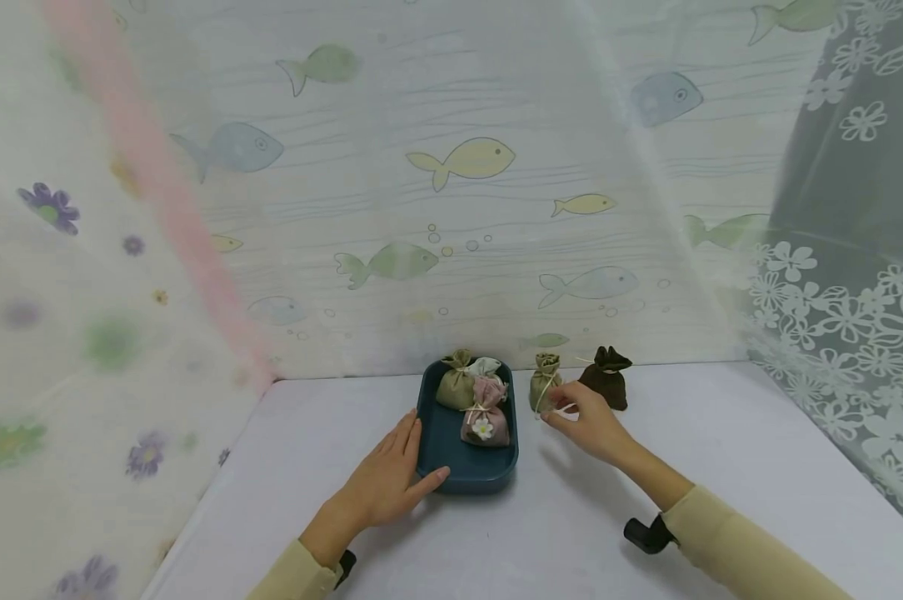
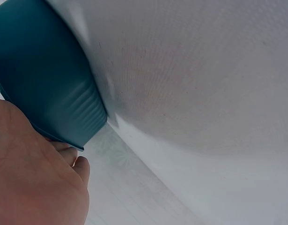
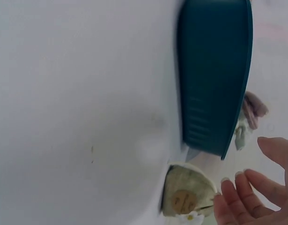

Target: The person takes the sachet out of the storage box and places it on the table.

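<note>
A dark blue tray (image 1: 438, 446) holds several small drawstring pouches, among them an olive one (image 1: 455, 388) and a dusty-pink one (image 1: 485, 427) with a white flower. My left hand (image 1: 384, 479) lies along the tray's left side, fingers fairly straight against the wall, thumb at the front corner. To the right of the tray stands a khaki pouch (image 1: 543, 382) with a cream cord, a round label and a white flower. My right hand (image 1: 592, 423) is right at this pouch, its fingertips (image 3: 226, 180) beside the cloth and the thumb spread apart from them.
A dark brown pouch (image 1: 606, 385) sits behind the right hand, near the table's back edge. The white-covered table (image 1: 541, 533) ends at a hanging curtain (image 1: 376, 200) printed with fish. Sheer flowered fabric (image 1: 856, 308) hangs at the right.
</note>
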Tool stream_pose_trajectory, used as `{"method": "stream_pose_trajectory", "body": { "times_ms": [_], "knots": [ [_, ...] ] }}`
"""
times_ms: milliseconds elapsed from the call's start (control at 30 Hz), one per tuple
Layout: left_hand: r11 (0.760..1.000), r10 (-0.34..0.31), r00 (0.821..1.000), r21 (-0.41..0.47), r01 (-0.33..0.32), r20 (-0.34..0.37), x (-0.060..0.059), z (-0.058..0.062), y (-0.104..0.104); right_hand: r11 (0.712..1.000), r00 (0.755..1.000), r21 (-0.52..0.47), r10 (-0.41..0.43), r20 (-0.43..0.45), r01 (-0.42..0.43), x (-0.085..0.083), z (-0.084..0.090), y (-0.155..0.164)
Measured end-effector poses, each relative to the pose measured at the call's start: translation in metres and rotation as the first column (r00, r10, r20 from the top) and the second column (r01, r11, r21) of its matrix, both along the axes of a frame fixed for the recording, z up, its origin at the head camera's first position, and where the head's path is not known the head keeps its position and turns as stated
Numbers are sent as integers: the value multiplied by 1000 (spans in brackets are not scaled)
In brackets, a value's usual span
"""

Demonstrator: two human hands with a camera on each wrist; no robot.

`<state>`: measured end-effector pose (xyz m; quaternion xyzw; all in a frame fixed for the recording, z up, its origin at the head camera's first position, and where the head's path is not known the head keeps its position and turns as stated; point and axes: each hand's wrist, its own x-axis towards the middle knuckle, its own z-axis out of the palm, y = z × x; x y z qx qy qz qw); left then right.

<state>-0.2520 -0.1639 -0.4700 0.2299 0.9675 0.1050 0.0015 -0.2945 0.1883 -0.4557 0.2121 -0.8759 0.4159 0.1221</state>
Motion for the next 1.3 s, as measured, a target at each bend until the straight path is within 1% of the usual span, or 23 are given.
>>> {"method": "stream_pose_trajectory", "body": {
  "times_ms": [200, 500, 633, 833, 1000, 1133, 1267, 1300],
  "knots": [
    [1000, 4, 1000, -5, -4, 3, 0, 1, 0, 999, 999, -4, 40, 6, -40, 1, 0, -14],
    [1000, -4, 1000, 8, 4, -5, 0, 2, 0, 996, 997, 46, 77, -15, -76, -5, 0, -36],
    [1000, -5, 1000, 20, 5, -6, 1, 3, 0, 997, 998, 49, 64, -25, -63, -9, -1, -45],
    [1000, -3, 1000, 19, 3, -7, 2, 2, 0, 996, 1000, 83, 19, -9, -18, -14, -5, -59],
    [999, -7, 1000, 42, 8, -12, 3, 2, 0, 994, 1000, 108, -9, 3, 8, -20, -7, -68],
    [999, -8, 1000, 42, 9, -8, 2, 2, 0, 991, 1000, 133, -8, -30, 12, -24, -7, -75],
    [999, -5, 1000, 36, 5, 1, 2, 3, 0, 988, 996, 154, -9, -93, 23, -29, -10, -81],
    [999, -3, 1000, 39, 2, 4, 2, 3, 0, 987, 995, 156, -11, -98, 26, -30, -11, -83]
  ]
}}
